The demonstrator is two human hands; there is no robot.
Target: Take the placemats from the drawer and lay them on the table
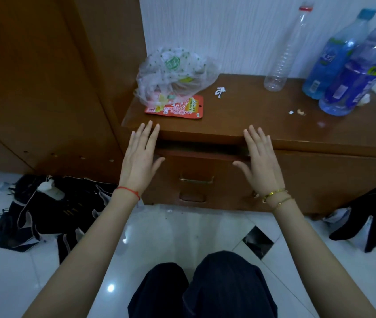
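A low brown wooden cabinet [262,113] stands against the wall. Its top drawer [200,166] has a brass handle and shows a narrow dark gap under the cabinet's top edge. My left hand [140,158] is held flat, fingers spread, in front of the drawer's left end, fingertips at the cabinet's edge. My right hand [259,160] is flat and spread the same way at the drawer's right end. Neither hand holds anything. No placemats are visible; the drawer's inside is dark.
On the cabinet top lie a clear plastic bag [173,74], a red snack packet [178,107], an empty clear bottle [285,53] and two blue water bottles [352,63]. Black shoes [49,212] lie on the white tiled floor at left; another pair [366,223] at right.
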